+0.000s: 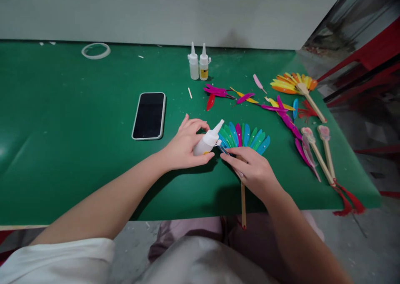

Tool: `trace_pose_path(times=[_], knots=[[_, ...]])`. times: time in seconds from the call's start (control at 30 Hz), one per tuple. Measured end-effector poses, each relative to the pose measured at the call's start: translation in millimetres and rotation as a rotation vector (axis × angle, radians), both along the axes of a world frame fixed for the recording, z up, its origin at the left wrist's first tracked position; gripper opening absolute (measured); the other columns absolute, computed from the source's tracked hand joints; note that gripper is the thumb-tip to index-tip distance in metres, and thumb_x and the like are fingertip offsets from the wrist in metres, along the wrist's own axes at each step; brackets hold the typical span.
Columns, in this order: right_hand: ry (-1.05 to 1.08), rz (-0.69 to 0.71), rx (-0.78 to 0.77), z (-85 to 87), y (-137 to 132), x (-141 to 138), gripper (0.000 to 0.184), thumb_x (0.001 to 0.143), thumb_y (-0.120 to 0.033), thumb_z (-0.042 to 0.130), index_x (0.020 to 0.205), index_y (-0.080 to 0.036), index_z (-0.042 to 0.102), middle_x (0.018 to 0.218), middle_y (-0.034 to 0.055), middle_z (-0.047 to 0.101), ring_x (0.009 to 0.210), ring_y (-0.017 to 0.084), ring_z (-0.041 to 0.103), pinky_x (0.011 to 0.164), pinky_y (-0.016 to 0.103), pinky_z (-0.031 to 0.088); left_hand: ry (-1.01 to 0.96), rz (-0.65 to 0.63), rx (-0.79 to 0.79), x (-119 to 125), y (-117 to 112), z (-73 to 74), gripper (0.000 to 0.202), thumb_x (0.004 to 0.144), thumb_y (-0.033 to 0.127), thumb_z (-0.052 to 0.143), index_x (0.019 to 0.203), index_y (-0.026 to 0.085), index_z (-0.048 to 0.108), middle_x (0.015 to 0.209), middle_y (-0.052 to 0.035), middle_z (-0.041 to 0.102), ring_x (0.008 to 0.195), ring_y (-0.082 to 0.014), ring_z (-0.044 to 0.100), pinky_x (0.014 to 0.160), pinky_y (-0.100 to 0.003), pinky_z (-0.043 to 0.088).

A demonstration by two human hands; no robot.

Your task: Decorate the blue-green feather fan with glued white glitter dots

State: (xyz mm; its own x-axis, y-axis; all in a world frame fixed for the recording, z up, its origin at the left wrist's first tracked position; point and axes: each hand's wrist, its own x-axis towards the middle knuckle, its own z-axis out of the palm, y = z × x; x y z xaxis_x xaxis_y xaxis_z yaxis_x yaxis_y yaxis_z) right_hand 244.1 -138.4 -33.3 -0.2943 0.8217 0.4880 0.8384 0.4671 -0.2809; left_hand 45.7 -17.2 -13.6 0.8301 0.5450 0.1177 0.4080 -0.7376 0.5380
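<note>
My left hand (pixel 184 144) is closed round a small white glue bottle (pixel 208 141), its capped nozzle tilted up and to the right. My right hand (pixel 251 169) rests over the base of a feather fan (pixel 245 136) of green, blue and pink feathers, fingers pinched on a blue feather near the bottle's tip. The fan's wooden handle (pixel 243 205) runs from under my right hand past the table's front edge.
A black phone (pixel 149 115) lies left of my hands. Two glue bottles (pixel 198 63) stand at the back. Loose coloured feathers (pixel 246 97), an orange-yellow fan (pixel 293 84) and wooden sticks with red tassels (pixel 325 155) lie on the right. A tape ring (pixel 95 50) sits far left.
</note>
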Motion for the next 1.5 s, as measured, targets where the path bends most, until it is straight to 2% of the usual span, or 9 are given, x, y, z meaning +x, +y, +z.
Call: trace_pose_path(times=[0.23, 0.53, 1.07, 1.5], knots=[[0.020, 0.007, 0.001, -1.8, 0.7, 0.7, 0.032, 0.085, -0.006, 0.050, 0.106, -0.019, 0.071, 0.100, 0.0119, 0.071, 0.092, 0.022, 0.066, 0.076, 0.033, 0.056, 0.027, -0.011, 0.022, 6.7, -0.1, -1.4, 0.032, 0.075, 0.045, 0.057, 0.092, 0.021, 0.067, 0.114, -0.0091, 0.049, 0.123, -0.0302, 0.039, 0.111, -0.063, 0.001], [0.012, 0.008, -0.002, -1.3, 3.0, 0.4, 0.031, 0.087, -0.009, 0.049, 0.105, -0.021, 0.071, 0.099, 0.0111, 0.071, 0.091, 0.022, 0.065, 0.077, 0.036, 0.055, 0.067, -0.024, 0.010, 9.8, -0.3, -1.4, 0.031, 0.076, 0.045, 0.057, 0.093, 0.022, 0.068, 0.114, -0.0075, 0.049, 0.124, -0.0309, 0.037, 0.111, -0.064, 0.000], [-0.021, -0.005, 0.059, -0.7, 2.0, -1.4, 0.030, 0.088, -0.009, 0.045, 0.102, -0.017, 0.071, 0.098, 0.0119, 0.071, 0.089, 0.022, 0.064, 0.074, 0.035, 0.054, 0.075, -0.034, -0.002, 10.7, 0.0, -4.5, 0.032, 0.075, 0.045, 0.058, 0.094, 0.022, 0.068, 0.115, -0.0085, 0.050, 0.123, -0.0300, 0.040, 0.111, -0.064, -0.001], [-0.004, -0.003, 0.117, -2.5, 3.5, -1.8, 0.027, 0.085, -0.005, 0.050, 0.098, -0.016, 0.071, 0.095, 0.0109, 0.072, 0.087, 0.020, 0.065, 0.072, 0.033, 0.055, 0.062, -0.019, 0.019, 10.2, -0.6, -3.2, 0.034, 0.077, 0.046, 0.055, 0.095, 0.020, 0.068, 0.114, -0.0083, 0.050, 0.121, -0.0279, 0.042, 0.111, -0.063, 0.002]])
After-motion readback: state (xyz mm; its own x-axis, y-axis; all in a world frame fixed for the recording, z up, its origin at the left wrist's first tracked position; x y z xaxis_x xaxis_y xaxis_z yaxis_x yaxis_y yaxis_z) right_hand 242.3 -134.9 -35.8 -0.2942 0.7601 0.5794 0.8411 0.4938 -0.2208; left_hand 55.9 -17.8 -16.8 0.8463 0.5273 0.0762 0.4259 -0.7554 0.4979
